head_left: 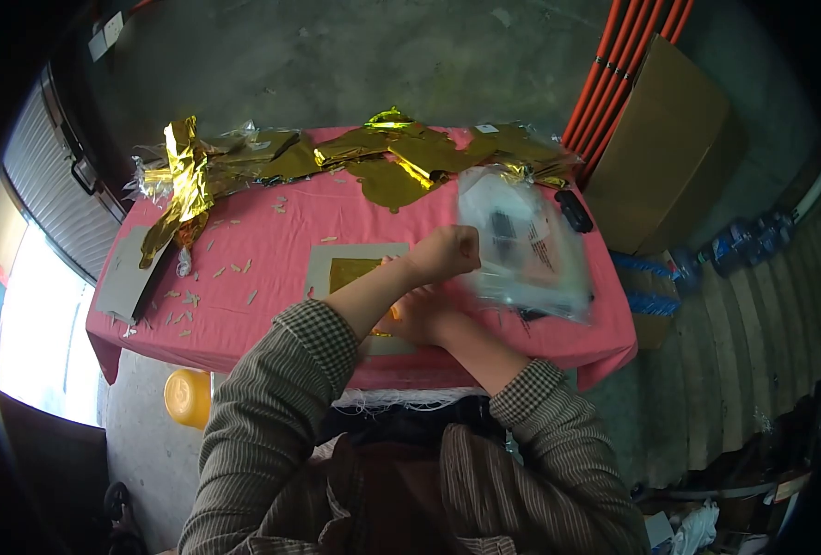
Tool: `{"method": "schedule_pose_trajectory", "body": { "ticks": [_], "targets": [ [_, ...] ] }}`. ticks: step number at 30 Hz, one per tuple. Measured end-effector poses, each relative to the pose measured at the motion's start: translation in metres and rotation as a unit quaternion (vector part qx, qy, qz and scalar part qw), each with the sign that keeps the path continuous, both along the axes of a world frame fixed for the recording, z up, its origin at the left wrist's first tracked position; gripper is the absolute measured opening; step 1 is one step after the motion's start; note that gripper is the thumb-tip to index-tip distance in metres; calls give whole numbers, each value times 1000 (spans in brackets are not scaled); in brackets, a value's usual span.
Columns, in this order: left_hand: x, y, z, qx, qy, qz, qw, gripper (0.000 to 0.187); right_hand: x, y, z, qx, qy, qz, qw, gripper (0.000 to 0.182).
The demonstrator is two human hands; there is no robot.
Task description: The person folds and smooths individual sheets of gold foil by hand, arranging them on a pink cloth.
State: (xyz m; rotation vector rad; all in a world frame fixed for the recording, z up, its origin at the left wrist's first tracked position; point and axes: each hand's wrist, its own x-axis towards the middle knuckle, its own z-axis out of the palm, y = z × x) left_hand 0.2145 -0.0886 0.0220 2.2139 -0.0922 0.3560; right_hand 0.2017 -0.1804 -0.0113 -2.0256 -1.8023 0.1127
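Observation:
My left arm crosses over my right. My left hand (447,253) is closed in a fist at the left edge of a blurred clear plastic bag (535,264); what it grips, if anything, is hidden. Lower down, my right hand (413,317) rests on a grey board (325,266), its fingers curled and partly covered by my left forearm. Something small and orange-yellow (396,313) shows at those fingers, too little of it to name. A gold sheet (348,271) lies on the board, partly behind my forearm.
Crumpled gold foil (187,166) and flat gold sheets (392,180) lie along the far side of the pink-covered table (272,217). Another grey board (131,277) is at left, among scattered pale slips (251,297). A black object (573,211) sits far right; a cardboard box (655,148) stands beyond.

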Motion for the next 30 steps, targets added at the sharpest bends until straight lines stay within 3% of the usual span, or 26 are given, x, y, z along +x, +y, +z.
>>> {"method": "schedule_pose_trajectory", "body": {
  "ticks": [2,4,6,7,9,11,13,15,19,21,22,24,28,30],
  "targets": [
    [-3,1,-1,-14,-15,-1,1000,14,1,0,14,-133,19,22,991,83],
    [-3,6,-8,-30,-29,-1,999,18,1,0,0,-80,28,16,996,80],
    [-4,7,-9,124,-62,-49,989,30,2,2,-13,-28,37,10,999,77],
    [-8,3,-7,122,-61,-49,989,30,4,4,-18,-15,15,8,1000,77],
    [-17,-11,-3,293,-107,-2,950,37,7,7,-20,-3,-7,8,1000,77],
    [-17,-26,-4,312,-161,-4,936,32,8,8,-15,-47,-158,28,986,68],
    [-12,-39,0,328,-216,-3,920,26,16,10,-33,-6,-163,34,986,65],
    [-8,-47,4,379,-107,-61,917,12,22,11,-47,34,-169,42,984,62],
    [3,-45,-8,368,-49,-48,927,10,25,12,-49,60,-187,46,979,60],
    [5,-45,-13,227,29,-8,973,10,23,12,-48,49,-182,46,981,60],
    [3,-44,-14,225,29,-10,974,10,23,13,-48,35,-174,44,983,60],
    [-3,-39,-17,204,-213,0,955,13,22,13,-44,22,-166,43,985,60],
    [11,-36,-27,251,-323,4,913,19,22,13,-42,8,-170,47,984,60],
    [17,-35,-28,198,-116,-62,971,23,22,12,-41,12,-165,48,985,60]
  ]
}}
